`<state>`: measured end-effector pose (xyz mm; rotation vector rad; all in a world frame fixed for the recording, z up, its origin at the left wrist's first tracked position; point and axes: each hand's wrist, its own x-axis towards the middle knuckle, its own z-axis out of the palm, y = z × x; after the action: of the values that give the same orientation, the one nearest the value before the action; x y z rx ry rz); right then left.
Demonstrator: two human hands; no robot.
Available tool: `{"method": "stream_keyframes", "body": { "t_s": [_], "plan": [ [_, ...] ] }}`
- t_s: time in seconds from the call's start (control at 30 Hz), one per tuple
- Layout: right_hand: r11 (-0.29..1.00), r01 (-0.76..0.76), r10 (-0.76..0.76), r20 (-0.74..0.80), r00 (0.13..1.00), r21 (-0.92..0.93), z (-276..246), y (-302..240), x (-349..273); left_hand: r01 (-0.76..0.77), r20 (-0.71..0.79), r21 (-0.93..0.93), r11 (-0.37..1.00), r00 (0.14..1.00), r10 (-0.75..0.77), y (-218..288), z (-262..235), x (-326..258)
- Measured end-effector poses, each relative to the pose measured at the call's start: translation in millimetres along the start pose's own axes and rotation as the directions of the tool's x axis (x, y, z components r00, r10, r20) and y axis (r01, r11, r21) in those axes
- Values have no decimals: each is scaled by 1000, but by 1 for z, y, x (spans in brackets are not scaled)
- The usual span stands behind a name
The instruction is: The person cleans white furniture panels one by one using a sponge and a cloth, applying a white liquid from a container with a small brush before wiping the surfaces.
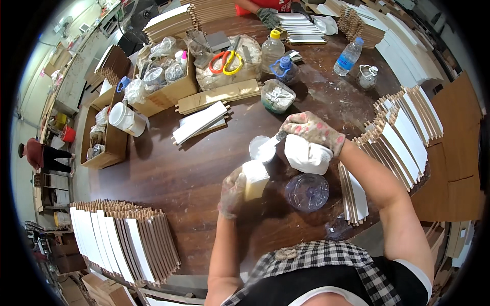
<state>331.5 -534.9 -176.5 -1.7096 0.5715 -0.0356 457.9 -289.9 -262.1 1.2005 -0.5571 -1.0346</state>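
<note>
My left hand, in a stained work glove, is closed around a pale block, white on top and yellowish below; its exact kind does not show. My right hand, in a glove with pink dots, grips a small putty knife whose end is whitened with paste. The blade points down toward a small round tub of white paste, just beyond the block. Directly below the right hand is a white crumpled lump, cloth-like; whether the hand touches it I cannot tell. A clear plastic bowl sits nearer me.
Stacks of white-faced slats stand at the left, with more stacks at the right. Beyond are a cut-open container, scissors, bottles and a cardboard box. Across the table, a co-worker's gloved hand rests near slats.
</note>
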Motion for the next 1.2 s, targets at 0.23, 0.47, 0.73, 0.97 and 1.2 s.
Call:
{"method": "stream_keyframes", "body": {
  "t_s": [0.23, 0.47, 0.73, 0.97, 1.2],
  "plan": [
    [956, 32, -89, 185, 979, 291, 15, -7, -12, -120, 19, 10, 993, 993, 120, 0, 0, 1],
    [974, 225, -223, 241, 945, 20, 6, 0, -16, -164, 60, -33, 986, 984, 166, 25, 14, -7],
    [862, 387, -316, 250, 915, -327, 3, -20, -32, -275, 32, -8, 962, 961, 275, 32, 22, -11],
    [976, 214, -209, 126, 970, -30, 5, -27, -43, -330, -4, 147, 933, 943, 334, 26, 16, -10],
    [857, 454, -439, -118, 891, 244, 22, -51, -74, -12, -25, -206, 979, 1000, 7, 29, 22, -20]
  ]
}}
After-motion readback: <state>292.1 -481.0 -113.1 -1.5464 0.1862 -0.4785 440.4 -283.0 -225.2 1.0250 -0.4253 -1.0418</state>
